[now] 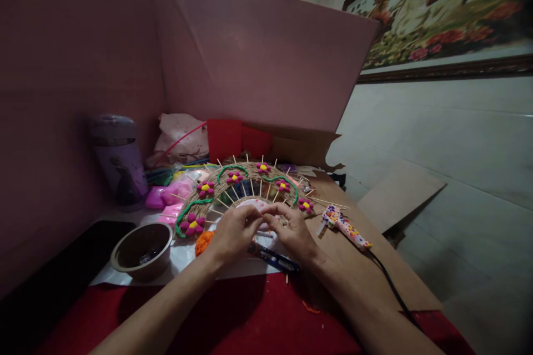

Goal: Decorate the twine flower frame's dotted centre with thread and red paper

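My left hand (237, 232) and my right hand (289, 230) meet fingertip to fingertip in the middle. Both are closed in a pinch, and whatever sits between the fingers is too small to make out. Behind them stands a fan-shaped craft piece (250, 171) of woven brown cord on thin wooden sticks, with purple and yellow flowers (194, 224) and green wavy stems. An orange ball (204, 242), seemingly of yarn, lies by my left wrist, partly hidden. Under my hands is a dark blue tool (277, 259) with a long body.
A bowl (144, 249) and a purple tumbler (119, 161) stand at the left, near pink packets (175, 191). On the cardboard (353, 266) at right lies a flower-patterned glue gun (345, 227) with a black cord (391, 285). An orange scrap (311, 307) lies on the red cloth (250, 316).
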The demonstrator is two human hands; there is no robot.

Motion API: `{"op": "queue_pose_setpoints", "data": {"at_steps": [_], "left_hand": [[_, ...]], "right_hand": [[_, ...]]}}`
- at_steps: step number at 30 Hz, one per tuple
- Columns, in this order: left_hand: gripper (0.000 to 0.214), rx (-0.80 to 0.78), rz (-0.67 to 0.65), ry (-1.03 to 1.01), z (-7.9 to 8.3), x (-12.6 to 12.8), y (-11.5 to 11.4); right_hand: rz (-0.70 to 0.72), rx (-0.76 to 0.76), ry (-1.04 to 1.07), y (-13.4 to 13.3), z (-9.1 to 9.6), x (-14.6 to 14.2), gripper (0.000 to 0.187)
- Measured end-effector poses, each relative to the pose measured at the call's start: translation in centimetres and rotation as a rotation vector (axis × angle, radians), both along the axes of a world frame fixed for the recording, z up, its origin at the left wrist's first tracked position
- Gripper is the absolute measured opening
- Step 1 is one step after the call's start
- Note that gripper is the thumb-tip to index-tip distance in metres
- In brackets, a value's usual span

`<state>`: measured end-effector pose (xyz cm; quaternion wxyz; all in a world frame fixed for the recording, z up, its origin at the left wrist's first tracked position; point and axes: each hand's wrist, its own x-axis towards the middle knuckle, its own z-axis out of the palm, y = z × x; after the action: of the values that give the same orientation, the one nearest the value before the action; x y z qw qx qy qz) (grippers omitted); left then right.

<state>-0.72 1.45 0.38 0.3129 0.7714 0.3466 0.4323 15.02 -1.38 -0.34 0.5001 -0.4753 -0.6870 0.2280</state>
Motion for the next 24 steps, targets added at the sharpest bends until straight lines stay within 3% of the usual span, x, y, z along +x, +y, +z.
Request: {"op": "queue_pose_setpoints", "data": {"at_steps": [6,11,13,18,24], "left_hand": [[0.011,0.096,0.079,0.133,0.0,0.0,0.1],[0.007,0.125,0.258,-0.070,1.0,0.1,-0.5],[0.013,-0.026,0.182,-0.135,1.2,0.3,-0.7],[0.034,-0.616,-0.133,-0.279,0.9,0.8,-1.1],[0.026,-0.920,-0.246,-0.627,0.9,0.9,-1.4]], "right_hand": [[0.154,-0.208,0.351,0.6,-0.6,-0.4,0.018],[-0.054,-0.087,0.286,0.4,0.0,-0.3,0.016],[-0.140,0.002,0.196,0.0,0.3,-0.4,0.014],[-0.207,0.235,-0.040,-1.0,0.5,-1.0,0.005],[-0.204,0.376,-0.161,-1.2,-0.1,-1.4,0.003]]}}
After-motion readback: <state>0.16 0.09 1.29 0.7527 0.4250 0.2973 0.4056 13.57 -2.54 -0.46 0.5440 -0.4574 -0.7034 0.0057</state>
